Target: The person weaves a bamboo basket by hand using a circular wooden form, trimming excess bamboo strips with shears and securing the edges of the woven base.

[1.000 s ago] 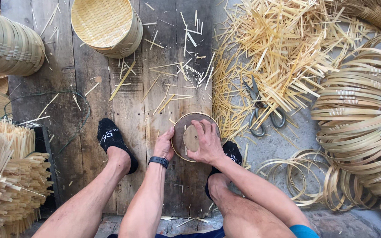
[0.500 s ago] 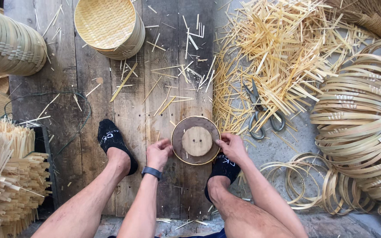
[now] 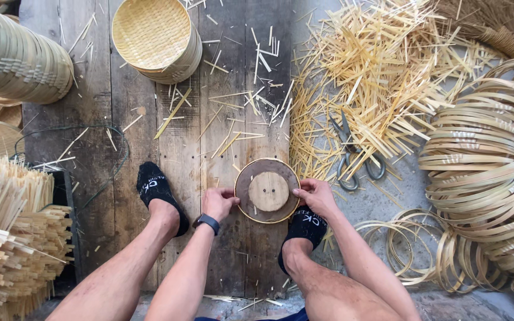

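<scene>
A round dark wooden disc [image 3: 246,191] with a thin bamboo hoop around its rim lies flat on the plank floor between my feet. A smaller pale wooden disc [image 3: 268,191] sits on its middle. My left hand [image 3: 219,202] grips the left rim; a black watch is on that wrist. My right hand [image 3: 314,195] holds the right rim with the fingertips. Both feet wear black socks.
Metal shears [image 3: 352,156] lie among a heap of bamboo strips [image 3: 382,71] at the right. Stacked bamboo hoops [image 3: 489,160] fill the far right. Woven bamboo trays [image 3: 154,37] sit at the top. Bundled bamboo sticks [image 3: 7,238] stand at the left.
My hands have moved off the top of the disc to its left and right rim. The disc now lies flat, with the pale centre disc uncovered.
</scene>
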